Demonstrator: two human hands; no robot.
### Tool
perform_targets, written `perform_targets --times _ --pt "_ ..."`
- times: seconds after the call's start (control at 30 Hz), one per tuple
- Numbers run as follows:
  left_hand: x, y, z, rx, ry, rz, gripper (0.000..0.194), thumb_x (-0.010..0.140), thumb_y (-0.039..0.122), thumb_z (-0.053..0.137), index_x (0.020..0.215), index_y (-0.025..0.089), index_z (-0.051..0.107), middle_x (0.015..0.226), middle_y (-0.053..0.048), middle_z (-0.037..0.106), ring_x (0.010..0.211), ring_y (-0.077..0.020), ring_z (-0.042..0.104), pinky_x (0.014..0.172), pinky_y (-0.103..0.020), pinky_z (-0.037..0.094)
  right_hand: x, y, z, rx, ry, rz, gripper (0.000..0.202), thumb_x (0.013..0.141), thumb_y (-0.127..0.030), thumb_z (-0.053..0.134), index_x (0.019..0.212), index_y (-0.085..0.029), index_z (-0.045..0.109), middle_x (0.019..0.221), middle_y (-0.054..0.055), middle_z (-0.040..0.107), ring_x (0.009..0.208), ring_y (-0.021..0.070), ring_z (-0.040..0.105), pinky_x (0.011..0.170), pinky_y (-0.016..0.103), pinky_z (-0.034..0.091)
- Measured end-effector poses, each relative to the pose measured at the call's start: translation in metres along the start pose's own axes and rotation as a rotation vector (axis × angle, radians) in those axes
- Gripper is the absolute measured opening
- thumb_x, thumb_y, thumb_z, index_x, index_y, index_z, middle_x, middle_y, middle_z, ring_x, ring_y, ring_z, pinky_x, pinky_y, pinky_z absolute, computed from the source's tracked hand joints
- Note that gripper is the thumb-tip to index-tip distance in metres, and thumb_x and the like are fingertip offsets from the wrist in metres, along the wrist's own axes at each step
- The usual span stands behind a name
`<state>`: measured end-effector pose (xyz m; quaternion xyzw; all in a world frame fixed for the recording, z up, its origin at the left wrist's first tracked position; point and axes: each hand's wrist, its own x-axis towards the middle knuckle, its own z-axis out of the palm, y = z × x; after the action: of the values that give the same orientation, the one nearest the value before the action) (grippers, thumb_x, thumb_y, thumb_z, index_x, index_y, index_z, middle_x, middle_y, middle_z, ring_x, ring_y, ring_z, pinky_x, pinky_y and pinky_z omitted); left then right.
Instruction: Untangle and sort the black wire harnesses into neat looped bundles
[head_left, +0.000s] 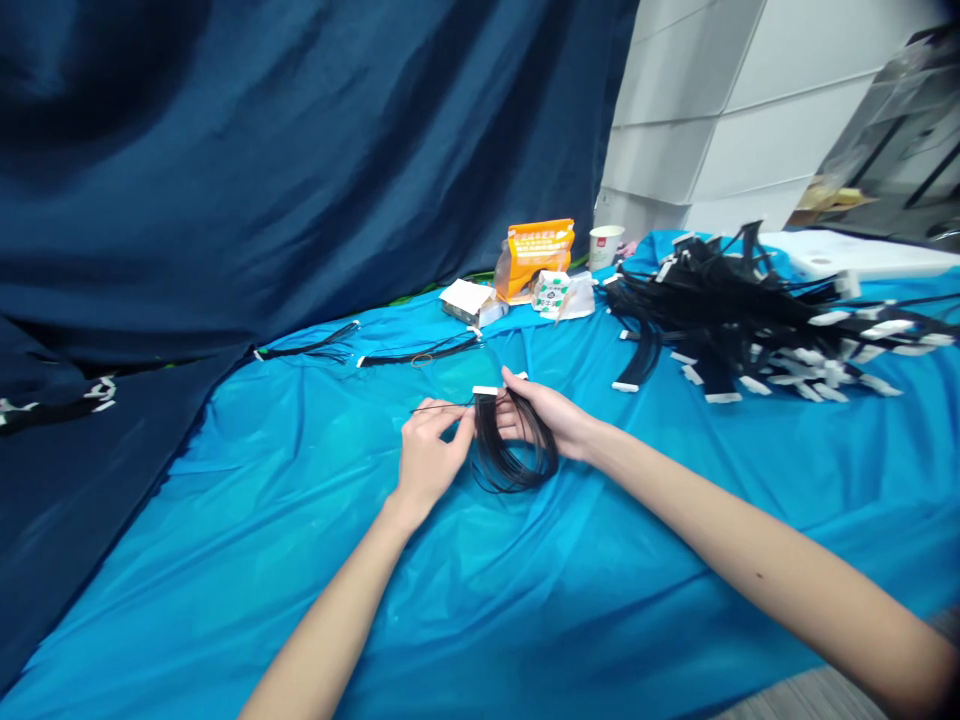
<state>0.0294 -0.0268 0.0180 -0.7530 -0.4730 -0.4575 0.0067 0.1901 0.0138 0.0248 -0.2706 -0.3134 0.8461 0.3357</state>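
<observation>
A black multi-wire cable (516, 472) with a white connector (486, 390) at its end is bent into a loop above the blue cloth. My right hand (559, 415) is closed around the loop's right side, close to a second white connector (522, 377). Left of the loop, my left hand (435, 445) has thumb and fingers pinched together on a thin black wire (442, 407) beside the first connector. Whether that wire belongs to the looped cable is hard to tell.
Black cables with white connectors make a large pile (720, 310) on the right. Two straight cables, one a bound cable (420, 357), lie toward the back. Behind them stand a small box (472, 300), an orange pouch (536, 260) and a paper cup (604, 247). A dark curtain (300, 150) hangs behind.
</observation>
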Motion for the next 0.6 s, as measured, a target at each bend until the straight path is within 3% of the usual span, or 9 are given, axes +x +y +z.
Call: perform_targets --times 0.27,0.6 --pt "-0.0008 0.0052 -0.0021 -0.232 -0.141 -0.403 0.022 0.079 0.029 0.057 0.089 0.018 0.072 0.094 -0.006 0.071 0.090 -0.0220 0.066 0.083 -0.034 0.051 0.0016 0.0003 -0.0038 -0.009 -0.005 -0.025 0.035 0.091 -0.039 0.042 0.066 -0.017 0.049 0.052 -0.002 0.047 0.043 0.0074 0.048 0.046 0.017 0.047" --pt "-0.0034 0.0005 0.0054 -0.503 -0.085 -0.619 0.023 0.071 0.029 0.064 0.084 0.012 0.071 0.090 -0.010 0.071 0.076 -0.0196 0.067 0.070 -0.029 0.054 0.0021 0.0045 -0.0032 -0.074 0.011 -0.040 0.034 0.089 -0.042 0.046 0.067 -0.016 0.049 0.056 -0.001 0.050 0.049 0.0078 0.052 0.050 0.017 0.049"
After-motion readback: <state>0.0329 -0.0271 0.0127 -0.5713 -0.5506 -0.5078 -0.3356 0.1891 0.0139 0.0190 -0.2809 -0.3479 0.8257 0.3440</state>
